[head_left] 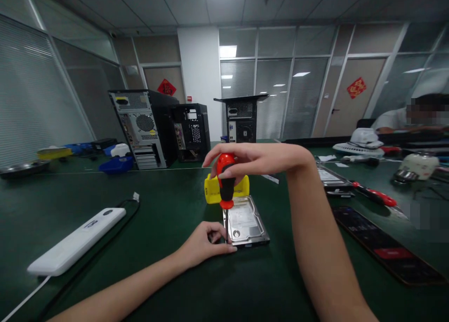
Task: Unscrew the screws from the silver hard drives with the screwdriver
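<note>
A silver hard drive [245,219] lies flat on the green table [168,200]. My right hand [252,161] grips the top of a red and black screwdriver [227,182], which stands upright with its tip at the drive's near left corner. Low at that same corner is my left hand [210,240], its thumb and fingers closed around the screwdriver's tip; whether a small part is between them is too small to tell. Directly behind the drive sits a yellow bin [211,191], partly hidden by my right hand and the screwdriver.
A white power strip [79,240] with cables lies left. Computer cases [143,125] stand at the back beside a blue bin [116,165]. On the right are a phone [386,247], red-handled pliers [379,196] and another drive [331,178]. A person [396,121] sits far right.
</note>
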`<state>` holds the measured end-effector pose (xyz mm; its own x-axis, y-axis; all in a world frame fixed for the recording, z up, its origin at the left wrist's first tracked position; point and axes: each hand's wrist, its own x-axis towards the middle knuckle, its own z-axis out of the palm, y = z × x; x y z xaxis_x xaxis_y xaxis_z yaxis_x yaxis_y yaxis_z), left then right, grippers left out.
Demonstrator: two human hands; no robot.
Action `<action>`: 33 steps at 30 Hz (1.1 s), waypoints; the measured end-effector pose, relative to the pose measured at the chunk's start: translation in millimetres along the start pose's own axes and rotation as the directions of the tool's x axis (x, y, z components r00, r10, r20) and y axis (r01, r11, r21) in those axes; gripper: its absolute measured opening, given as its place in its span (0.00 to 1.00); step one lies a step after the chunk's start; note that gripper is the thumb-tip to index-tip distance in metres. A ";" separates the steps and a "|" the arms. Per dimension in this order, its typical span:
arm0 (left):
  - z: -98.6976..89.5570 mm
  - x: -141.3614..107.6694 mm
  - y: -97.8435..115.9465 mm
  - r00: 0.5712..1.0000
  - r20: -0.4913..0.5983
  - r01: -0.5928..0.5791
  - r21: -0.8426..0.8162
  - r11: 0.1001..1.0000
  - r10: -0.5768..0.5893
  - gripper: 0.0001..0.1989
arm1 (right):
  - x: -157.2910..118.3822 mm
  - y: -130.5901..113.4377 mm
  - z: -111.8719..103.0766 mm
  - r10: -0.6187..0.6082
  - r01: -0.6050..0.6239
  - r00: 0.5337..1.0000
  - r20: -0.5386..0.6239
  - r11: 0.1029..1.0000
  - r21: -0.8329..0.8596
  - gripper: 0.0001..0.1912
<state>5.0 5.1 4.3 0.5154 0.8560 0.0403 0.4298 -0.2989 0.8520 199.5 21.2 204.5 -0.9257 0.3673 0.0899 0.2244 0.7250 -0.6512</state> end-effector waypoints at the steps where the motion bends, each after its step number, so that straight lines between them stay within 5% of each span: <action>1: 0.6 1.0 0.9 1.000 -0.004 0.000 0.002 1.000 0.000 0.16 | 1.0 -0.3 1.9 -0.021 0.021 1.000 -0.023 1.000 -0.022 0.19; 6: 2.7 1.4 2.7 0.999 -0.012 -0.033 -0.007 0.999 0.033 0.15 | 11.6 1.8 9.2 -0.068 0.028 0.984 -0.167 0.972 -0.234 0.16; 12: 0.4 -0.2 0.9 0.999 -0.009 -0.051 0.020 0.999 0.051 0.13 | 17.6 3.5 15.8 -0.009 -0.114 0.940 -0.341 0.933 -0.340 0.18; 18: -0.2 -0.4 -1.2 0.997 -0.035 -0.068 0.041 0.997 0.069 0.14 | 21.7 0.3 22.4 -0.186 0.104 0.952 -0.243 0.944 -0.314 0.15; 24: 0.6 0.7 -1.0 0.997 -0.072 -0.040 -0.013 0.999 0.039 0.12 | 22.4 -1.5 24.8 -0.177 0.031 0.937 -0.302 0.901 -0.433 0.13; 33: 0.9 0.7 2.6 0.998 -0.065 0.016 -0.081 0.997 -0.021 0.11 | -1.6 -9.7 17.5 -0.089 0.036 0.985 -0.148 0.944 -0.327 0.20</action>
<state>7.1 4.5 6.1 0.4567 0.8878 0.0560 0.3765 -0.2500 0.8921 193.5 3.3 197.4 -0.8866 0.3838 0.2583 0.2784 0.8885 -0.3649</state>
